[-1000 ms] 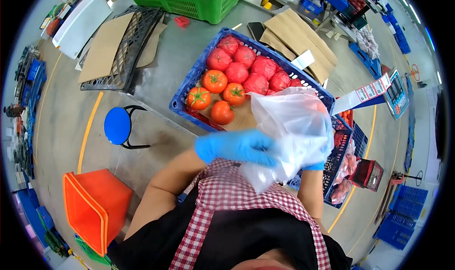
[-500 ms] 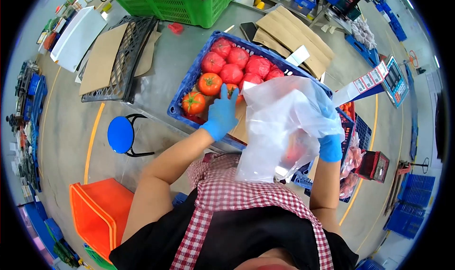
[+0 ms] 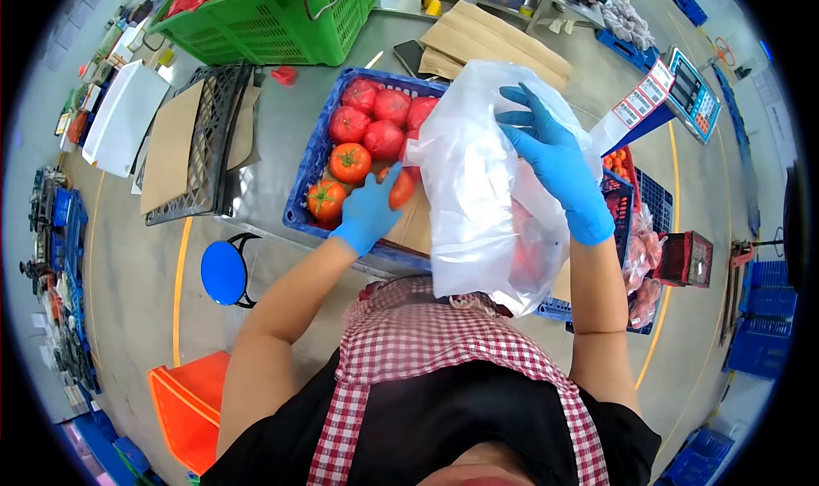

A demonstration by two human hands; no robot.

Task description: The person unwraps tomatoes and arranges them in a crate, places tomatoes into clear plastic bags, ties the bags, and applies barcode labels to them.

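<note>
My left hand [image 3: 368,215], in a blue glove, reaches over the near side of a blue crate [image 3: 299,197], its fingers closed against a red tomato [image 3: 400,189]. Two more bare tomatoes, one orange-red [image 3: 350,162] and one with a green stem [image 3: 326,200], lie beside it. Red-wrapped round fruits [image 3: 384,139] fill the back of the crate. A large translucent plastic bag [image 3: 472,170] bulges over the crate's right part. Over the bag's upper right, my gloved right hand [image 3: 550,157] has its fingers spread, touching the film. Something red shows faintly low in the bag.
A green basket [image 3: 264,25] stands at the back left, near a black crate with cardboard [image 3: 181,145]. Flat cardboard [image 3: 503,42] and a phone [image 3: 409,57] lie behind. A scale display [image 3: 691,98] with labels rises at right. A blue stool [image 3: 223,273] stands left.
My left fingers have closed in on the tomato, which sits slightly nearer me. My right hand has come out from behind the film, fingers spreading; the bag has puffed wider. The view has shifted.
</note>
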